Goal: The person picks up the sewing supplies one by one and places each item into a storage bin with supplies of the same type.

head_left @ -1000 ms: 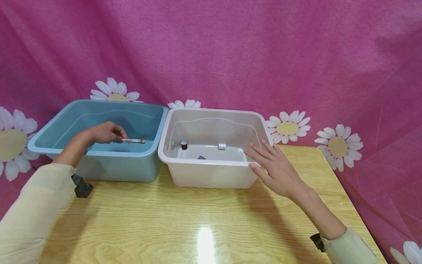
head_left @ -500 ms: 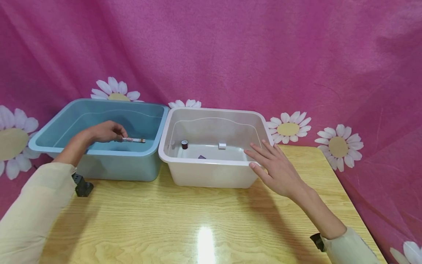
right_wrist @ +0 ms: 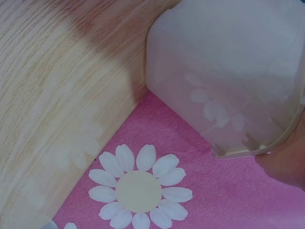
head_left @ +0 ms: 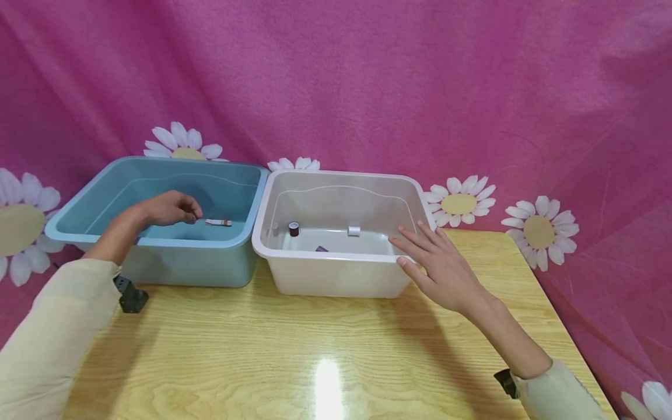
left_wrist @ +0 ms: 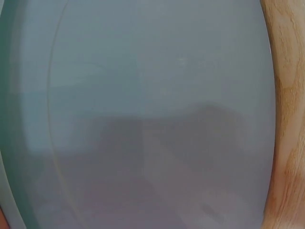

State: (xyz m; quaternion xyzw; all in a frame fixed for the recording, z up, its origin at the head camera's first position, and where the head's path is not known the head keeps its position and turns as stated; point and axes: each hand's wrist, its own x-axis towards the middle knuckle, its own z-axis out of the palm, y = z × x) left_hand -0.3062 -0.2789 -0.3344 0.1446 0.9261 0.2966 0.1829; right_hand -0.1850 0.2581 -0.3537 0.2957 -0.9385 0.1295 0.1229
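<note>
My left hand (head_left: 170,209) hangs over the inside of the blue tub (head_left: 181,244), its fingers loosely bent with nothing between them. Just right of the fingertips, apart from them, is a slim white stick-like item (head_left: 218,222) with a brown end, inside this tub; its exact kind is too small to tell. With fingers spread and straight, my right hand (head_left: 443,274) lies at the right front corner of the whitish tub (head_left: 336,256). Part of that hand (right_wrist: 288,162) also shows beside the tub in the right wrist view. In the left wrist view the tub's outer wall (left_wrist: 157,71) fills most of the picture.
Inside the whitish tub are a small dark red cylinder (head_left: 294,229), a small white piece (head_left: 354,231) and a purple piece (head_left: 322,249). Both tubs stand side by side on a wooden table (head_left: 236,350). Behind hangs a pink flowered cloth (head_left: 341,87).
My left fingers have let go of the slim white item, which now sits slightly to the right, apart from them. The right hand stays where it was.
</note>
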